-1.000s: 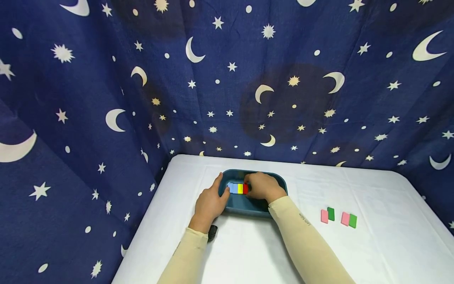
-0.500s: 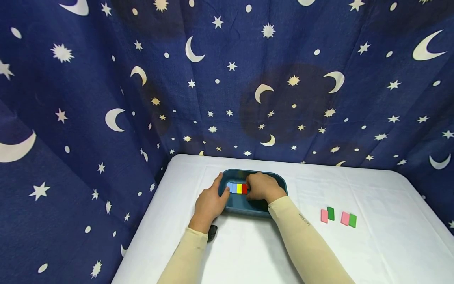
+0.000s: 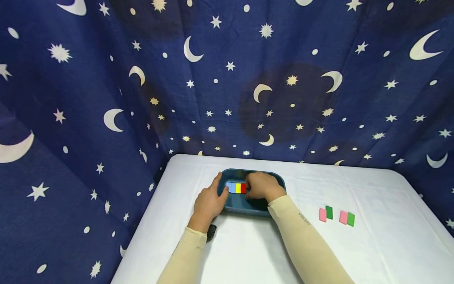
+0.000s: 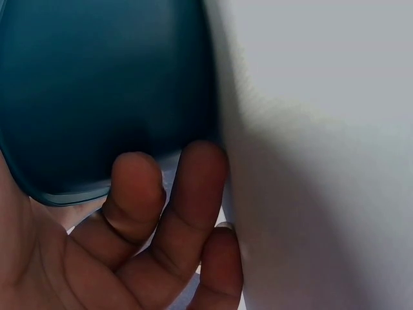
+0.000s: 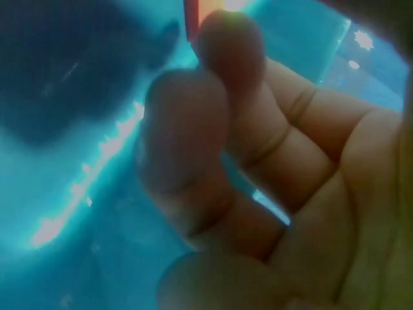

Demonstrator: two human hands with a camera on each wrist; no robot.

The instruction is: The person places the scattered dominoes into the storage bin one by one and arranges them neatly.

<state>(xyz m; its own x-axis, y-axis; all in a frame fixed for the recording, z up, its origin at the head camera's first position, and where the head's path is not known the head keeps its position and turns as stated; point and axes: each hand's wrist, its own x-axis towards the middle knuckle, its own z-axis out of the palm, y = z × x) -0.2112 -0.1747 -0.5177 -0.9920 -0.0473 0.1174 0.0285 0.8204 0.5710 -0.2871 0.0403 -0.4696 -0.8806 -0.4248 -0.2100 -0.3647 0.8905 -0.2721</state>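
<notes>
A dark teal tray point(image 3: 244, 212) sits near the table's far edge. My left hand point(image 3: 207, 203) grips its left wall, thumb over the inside and fingers against the outside; the curled fingers point(image 4: 203, 174) show in the left wrist view. Inside the tray runs a short row of small domino-like blocks: light blue blocks point(image 3: 231, 187), a yellow block point(image 3: 238, 188) and a red block point(image 3: 243, 188). My right hand point(image 3: 264, 186) reaches into the tray with curled fingers and holds the red block at the row's right end. In the right wrist view, a fingertip touches the red block point(image 5: 201, 16).
On the white table point(image 3: 301, 244), right of the tray, lie two flat pink pieces point(image 3: 322, 215) and two green pieces point(image 3: 350, 219) in pairs. A black device point(image 3: 211, 232) is at my left wrist. A dark blue star-patterned curtain point(image 3: 213, 98) hangs behind and to the left.
The coloured row has slid very slightly left inside the tray, with my right hand at its end. My left hand keeps its place on the tray wall.
</notes>
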